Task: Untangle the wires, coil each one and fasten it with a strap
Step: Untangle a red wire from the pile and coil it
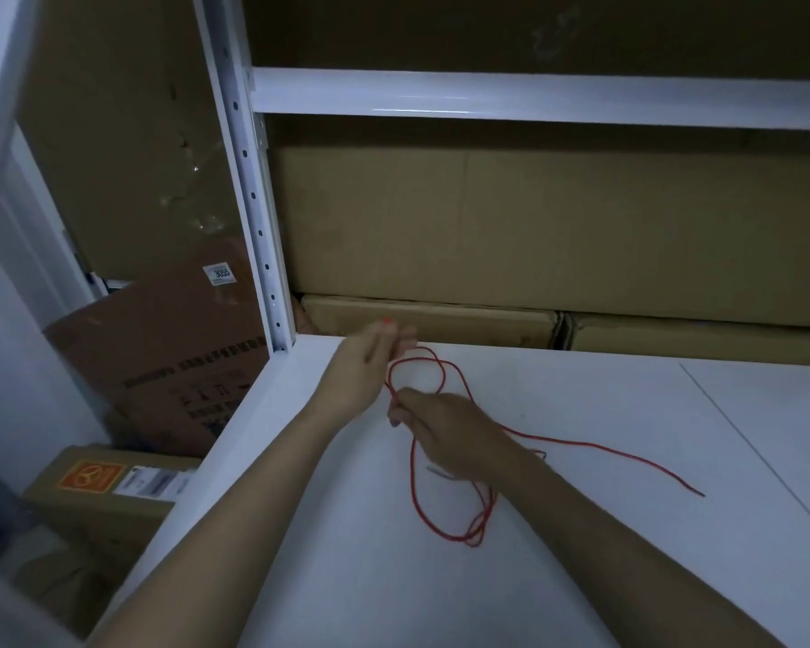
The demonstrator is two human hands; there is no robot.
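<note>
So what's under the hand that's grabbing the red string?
Under the right hand the red wire runs on across the white table. A thin grey piece pokes out by the wrist. What the hand itself covers cannot be seen.

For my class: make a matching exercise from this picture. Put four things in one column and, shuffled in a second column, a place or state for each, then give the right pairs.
Things
1. red wire
2. left hand
3. right hand
4. numbered sticker

Places or states
A. stuck on the leaning carton left of the shelf post
B. pinches the wire where its loops meet
C. lies in loose loops on the white shelf
D. fingers stretched through the far loop

Pairs: 1-C, 2-D, 3-B, 4-A
</note>
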